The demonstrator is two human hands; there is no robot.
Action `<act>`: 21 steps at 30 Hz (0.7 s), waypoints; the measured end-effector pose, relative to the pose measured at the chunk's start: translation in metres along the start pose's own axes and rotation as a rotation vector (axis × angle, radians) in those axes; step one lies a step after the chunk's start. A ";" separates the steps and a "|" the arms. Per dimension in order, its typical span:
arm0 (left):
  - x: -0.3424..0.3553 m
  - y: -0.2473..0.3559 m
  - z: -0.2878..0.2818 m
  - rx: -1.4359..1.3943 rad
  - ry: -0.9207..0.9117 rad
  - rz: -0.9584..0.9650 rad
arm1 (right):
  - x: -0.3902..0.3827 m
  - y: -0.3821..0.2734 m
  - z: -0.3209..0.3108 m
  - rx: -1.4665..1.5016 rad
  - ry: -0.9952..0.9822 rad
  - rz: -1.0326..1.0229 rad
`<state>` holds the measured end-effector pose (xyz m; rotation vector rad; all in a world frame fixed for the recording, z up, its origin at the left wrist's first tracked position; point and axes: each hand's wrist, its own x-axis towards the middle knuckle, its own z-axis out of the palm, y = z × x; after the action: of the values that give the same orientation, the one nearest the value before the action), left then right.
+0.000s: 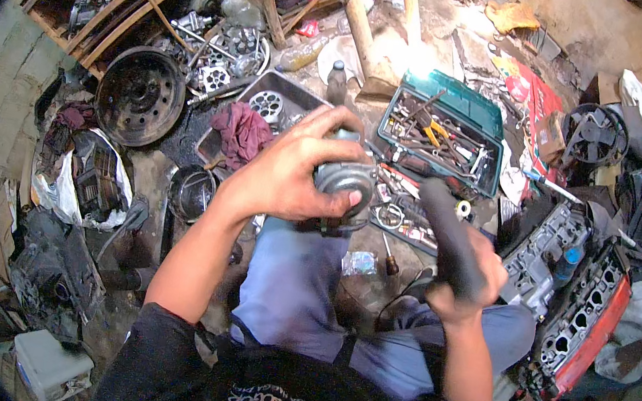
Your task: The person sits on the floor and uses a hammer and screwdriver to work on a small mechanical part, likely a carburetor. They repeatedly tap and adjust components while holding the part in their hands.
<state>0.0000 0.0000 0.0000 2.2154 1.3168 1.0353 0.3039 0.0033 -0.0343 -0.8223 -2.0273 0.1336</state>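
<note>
My left hand [302,161] is wrapped round a round grey metal part [345,187] with ringed edges, held up above my left knee. Its thumb presses on the near face and the fingers curl over the top. My right hand [477,278] is closed on a thick, dark, elongated tool [451,230], which points up and to the left. Motion smears this tool, so its kind is unclear. The two held things are apart. Beyond them lies an open green toolbox [495,175] filled with hand tools, among them pliers with yellow handles [433,134].
A grey tray [299,92] holds a maroon cloth [241,133] and metal parts. Left of it rests a dark wheel rim [140,95]. Engine castings [545,250] and a cylinder head with a red side [591,333] lie at right. A screwdriver [390,257] is near my legs.
</note>
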 end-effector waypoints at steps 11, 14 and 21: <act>-0.002 -0.005 0.005 -0.014 0.002 -0.038 | 0.008 -0.009 -0.001 -0.022 -0.095 -0.099; 0.004 0.001 0.013 0.007 -0.015 -0.054 | 0.009 -0.004 0.020 0.118 -0.223 0.052; -0.004 0.018 0.011 0.138 0.013 -0.086 | -0.013 0.104 0.065 0.013 -0.014 0.434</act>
<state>0.0177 -0.0123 0.0023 2.2314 1.5166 0.9555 0.3093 0.0903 -0.1219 -1.2463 -1.8306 0.3960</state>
